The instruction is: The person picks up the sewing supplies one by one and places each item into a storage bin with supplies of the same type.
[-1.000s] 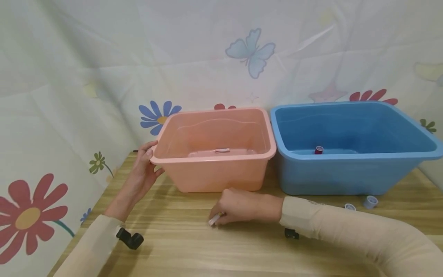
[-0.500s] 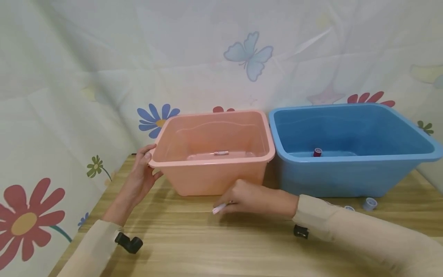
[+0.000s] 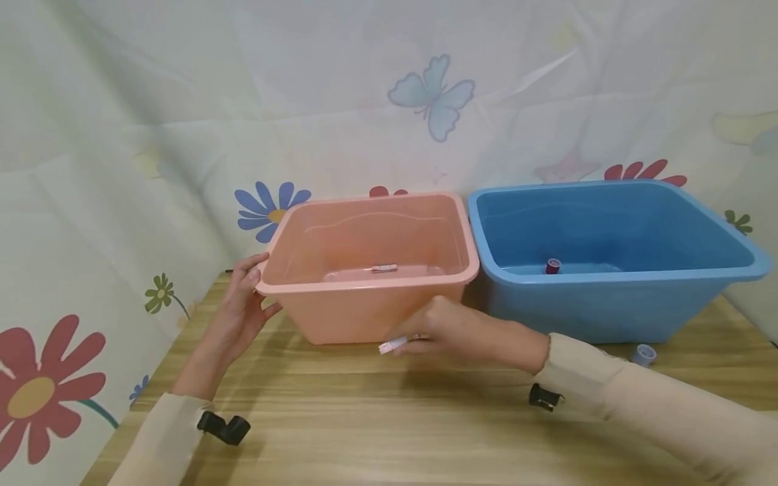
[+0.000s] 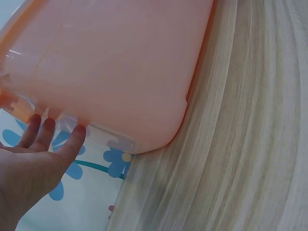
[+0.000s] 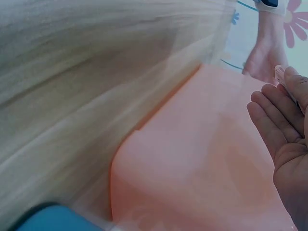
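Observation:
My right hand pinches a small white-and-pink clip between thumb and forefinger, in front of the pink tub. The right wrist view shows the clip upright at the fingertips, the other fingers partly extended. At the tub's left end, my left hand holds the rim. In the left wrist view several fingers of that hand reach to the tub's wall under the rim. A similar clip lies on the floor inside the pink tub.
A larger blue tub stands directly right of the pink one, with a small dark red roll inside. On the wooden table, a pale blue roll sits before the blue tub. A flowered cloth hangs behind.
My right hand has lifted the clip and moved it slightly right and toward the pink tub's front wall. A second pale roll is now hidden behind the sleeve. My left hand stays at the rim.

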Tool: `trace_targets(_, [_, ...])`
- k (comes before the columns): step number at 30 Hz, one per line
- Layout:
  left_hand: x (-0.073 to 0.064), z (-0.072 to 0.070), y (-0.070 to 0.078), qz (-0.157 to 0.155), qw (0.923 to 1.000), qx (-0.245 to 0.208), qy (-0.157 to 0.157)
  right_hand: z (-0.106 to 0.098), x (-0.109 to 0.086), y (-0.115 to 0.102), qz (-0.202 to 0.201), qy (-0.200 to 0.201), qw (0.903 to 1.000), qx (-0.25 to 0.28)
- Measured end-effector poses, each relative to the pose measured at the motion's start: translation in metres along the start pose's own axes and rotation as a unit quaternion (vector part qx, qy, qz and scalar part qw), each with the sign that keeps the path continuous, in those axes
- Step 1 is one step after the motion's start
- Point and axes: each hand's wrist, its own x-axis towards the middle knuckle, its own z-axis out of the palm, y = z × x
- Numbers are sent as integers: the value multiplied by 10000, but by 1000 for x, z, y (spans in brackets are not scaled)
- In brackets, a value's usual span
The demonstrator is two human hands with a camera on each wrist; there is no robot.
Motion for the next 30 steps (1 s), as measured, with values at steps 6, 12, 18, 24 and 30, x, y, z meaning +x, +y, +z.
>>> trace_targets(6, [-2,1,1,-123,9997,-183,137,-13,0,1,-104,216,9996,-133])
trace_targets(12, [-4,2,9,-241,9996,-112,138,-25,-2,-3,116,213,9993,-301])
trace_targets(18, [-6,4,17,-392,9990,173,135,-33,-4,-10,301,184,9985,-427])
trace_targets(24, [-5,8,23,-550,9983,131,141,-39,-6,-17,392,193,9979,-478])
trace_targets(30, [-7,10,25,-591,9982,19,113,-46,-3,-21,-128,465,9959,-767])
